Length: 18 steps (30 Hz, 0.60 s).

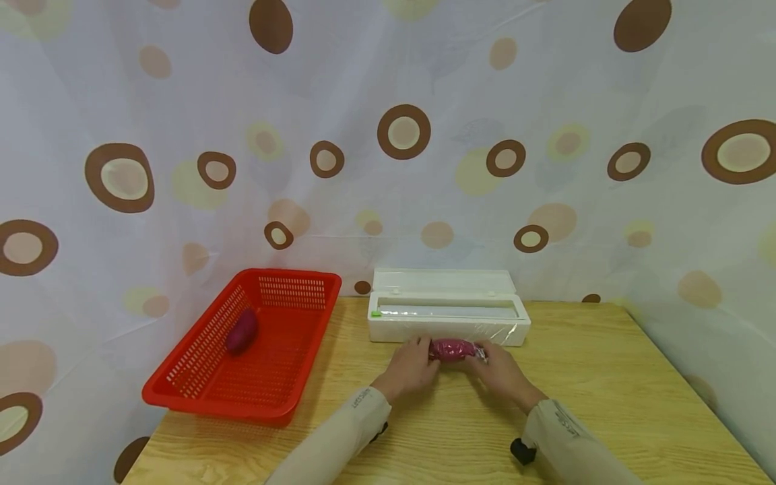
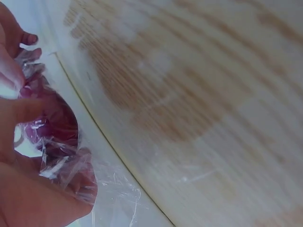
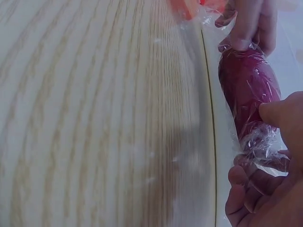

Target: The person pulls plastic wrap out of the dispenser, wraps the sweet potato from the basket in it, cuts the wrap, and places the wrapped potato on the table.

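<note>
A purple sweet potato (image 1: 451, 349) in clear cling film is held between both hands, just in front of the white film box. My left hand (image 1: 415, 367) grips its left end, fingers curled over the film in the right wrist view. At the other end my right hand (image 1: 500, 374) holds the gathered film, its thumb pressing on the wrapped sweet potato (image 3: 248, 90). Crumpled film (image 3: 262, 142) bunches at that end. In the left wrist view loose film trails below the left hand (image 2: 42, 189).
Behind the hands a white cling film box (image 1: 448, 331) stands with its lid (image 1: 442, 279) raised and a green slider (image 1: 376, 314) at its left. A red basket (image 1: 309, 377) to the left holds another purple sweet potato (image 1: 242, 331). A patterned curtain (image 1: 461, 81) hangs behind the wooden table (image 1: 606, 391).
</note>
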Tool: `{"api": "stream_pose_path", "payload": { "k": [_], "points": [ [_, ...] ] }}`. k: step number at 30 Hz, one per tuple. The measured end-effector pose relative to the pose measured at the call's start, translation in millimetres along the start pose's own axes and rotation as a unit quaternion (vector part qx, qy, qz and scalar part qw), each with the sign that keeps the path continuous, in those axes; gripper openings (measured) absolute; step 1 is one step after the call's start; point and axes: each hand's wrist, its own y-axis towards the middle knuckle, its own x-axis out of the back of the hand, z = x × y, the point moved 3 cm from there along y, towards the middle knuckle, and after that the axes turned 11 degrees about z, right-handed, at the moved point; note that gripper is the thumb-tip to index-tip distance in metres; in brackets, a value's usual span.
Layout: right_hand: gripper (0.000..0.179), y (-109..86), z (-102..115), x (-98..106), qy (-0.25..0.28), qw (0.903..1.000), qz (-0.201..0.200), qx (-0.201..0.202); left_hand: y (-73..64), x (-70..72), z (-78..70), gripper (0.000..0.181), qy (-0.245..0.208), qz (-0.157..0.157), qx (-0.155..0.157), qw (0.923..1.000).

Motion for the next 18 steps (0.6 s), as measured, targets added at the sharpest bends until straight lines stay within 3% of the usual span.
{"api": "stream_pose_path", "payload": {
  "k": [3, 10, 18],
  "points": [
    [0.034, 1.6, -1.0, -0.7, -0.005, 1.0, -0.006, 0.004, 2.6, -1.8, 1.3, 0.043, 0.022, -0.005, 0.005, 0.9997],
    [0.04, 6.2, -1.5, 0.0, -0.018, 0.9997, -0.002, -0.017, 7.6, -0.9, 3.4, 0.035, 0.026, -0.038, 0.022, 0.9987],
    [0.048, 7.7, 3.4, 2.2, 0.027, 0.9995, -0.014, -0.008, 9.9, -1.8, 5.5, 0.039, 0.03, -0.039, 0.031, 0.9983]
  ]
}}
